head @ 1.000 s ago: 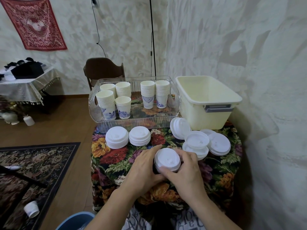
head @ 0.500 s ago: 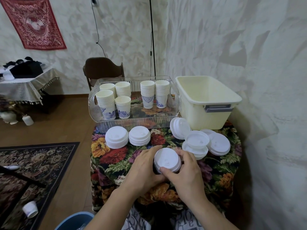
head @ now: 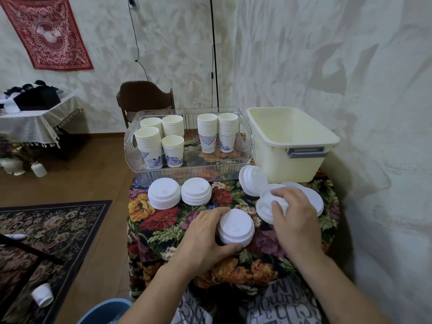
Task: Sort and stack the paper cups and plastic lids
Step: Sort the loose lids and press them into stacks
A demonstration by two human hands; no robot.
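Two hands sorting white lids at a flowered table

Two hands work well apart over a table point(head: 163, 220) draped in a dark floral cloth. Nearest, the left hand point(head: 205, 239) curls its fingers and thumb round a short stack of white plastic lids point(head: 236, 226), which rests on the cloth near the front edge. Just to its right and slightly farther off, the right hand point(head: 293, 216) hovers with loosely bent fingers over a jumbled heap of loose lids point(head: 264, 206); the fingertips seem to touch the topmost lid, but whether they grip it cannot be told. One lid point(head: 252, 180) in that heap stands tilted on edge, leaning toward the bin behind it.

Farther back on the left, two tidy lid stacks point(head: 164, 192) sit side by side. Behind them, a clear plastic tray point(head: 189, 170) holds six stacks of paper cups point(head: 150, 145), some printed in blue. Beside the tray to the right stands a cream plastic bin point(head: 289, 146).

Risks, as a judgement: the heap is loose and overlapping, so lifting one lid could drag its neighbours or topple the tilted one, which might roll off the table's edge. The held stack sits close to the front edge and could slide on the cloth if nudged. A lid set down crooked would make that stack lean.
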